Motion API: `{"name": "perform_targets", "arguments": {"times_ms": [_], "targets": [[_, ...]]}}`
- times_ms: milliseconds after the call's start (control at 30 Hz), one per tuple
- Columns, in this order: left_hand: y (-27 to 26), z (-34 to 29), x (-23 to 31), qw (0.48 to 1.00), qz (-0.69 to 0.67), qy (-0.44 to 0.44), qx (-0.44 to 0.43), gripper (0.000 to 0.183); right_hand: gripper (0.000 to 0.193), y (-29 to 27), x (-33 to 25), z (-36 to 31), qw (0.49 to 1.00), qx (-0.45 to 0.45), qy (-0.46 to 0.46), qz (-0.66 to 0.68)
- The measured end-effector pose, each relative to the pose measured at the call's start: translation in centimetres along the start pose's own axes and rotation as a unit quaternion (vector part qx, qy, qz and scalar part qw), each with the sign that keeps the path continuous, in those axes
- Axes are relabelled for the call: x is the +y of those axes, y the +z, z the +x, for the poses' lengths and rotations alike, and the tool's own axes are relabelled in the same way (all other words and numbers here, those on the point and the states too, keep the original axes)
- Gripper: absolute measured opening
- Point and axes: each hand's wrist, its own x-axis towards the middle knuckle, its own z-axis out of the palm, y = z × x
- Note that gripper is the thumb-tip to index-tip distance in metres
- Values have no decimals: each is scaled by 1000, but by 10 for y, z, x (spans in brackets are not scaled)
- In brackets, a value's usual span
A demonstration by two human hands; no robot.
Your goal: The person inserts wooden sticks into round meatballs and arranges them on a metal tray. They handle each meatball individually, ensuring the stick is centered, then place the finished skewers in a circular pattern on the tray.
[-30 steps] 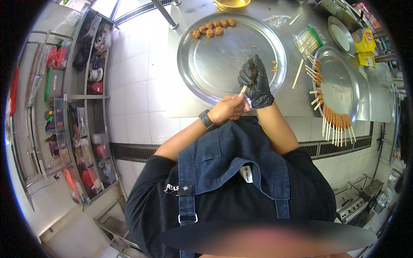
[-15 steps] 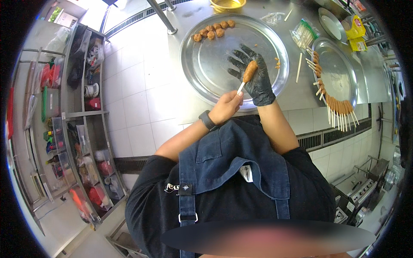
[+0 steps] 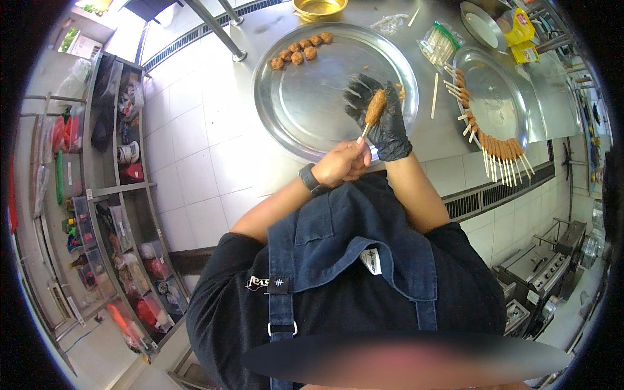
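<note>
My left hand point(image 3: 344, 162), bare and with a dark watch on the wrist, pinches the lower end of a wooden skewer. On that skewer sits an oblong brown meat kebab point(image 3: 375, 107). My right hand point(image 3: 383, 123) wears a black glove and lies behind the kebab with its fingers spread, the meat resting against the palm. Both hands hover over the near rim of a big round steel tray point(image 3: 292, 110). Several brown meatballs point(image 3: 300, 49) lie in a row at the tray's far edge.
A second round tray point(image 3: 504, 91) to the right carries several finished skewers point(image 3: 500, 153) along its rim. A bag of bare sticks point(image 3: 442, 44), a loose stick point(image 3: 434, 88) and a yellow bowl point(image 3: 318, 8) lie on the steel counter. Cluttered shelves point(image 3: 97, 195) stand at left, a cooker point(image 3: 539, 270) at lower right.
The gloved right hand, closed around the meat a second ago, has opened its fingers, baring the shaped kebab. The left hand has kept its hold on the stick.
</note>
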Motion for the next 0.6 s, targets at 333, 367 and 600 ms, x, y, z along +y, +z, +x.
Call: {"name": "perform_targets", "arguments": {"times_ms": [333,367,600], "targets": [[29,49,-4,1000,6,27,12,53,30,-26,-53,19,908,-394,129,61],[33,54,-4,999,10,29,23,52,35,-27,-54,21,880,-448,130,87],[53,93,-20,963,88,160,198,35,49,-32,-80,23,962,-243,-9,-127]]}}
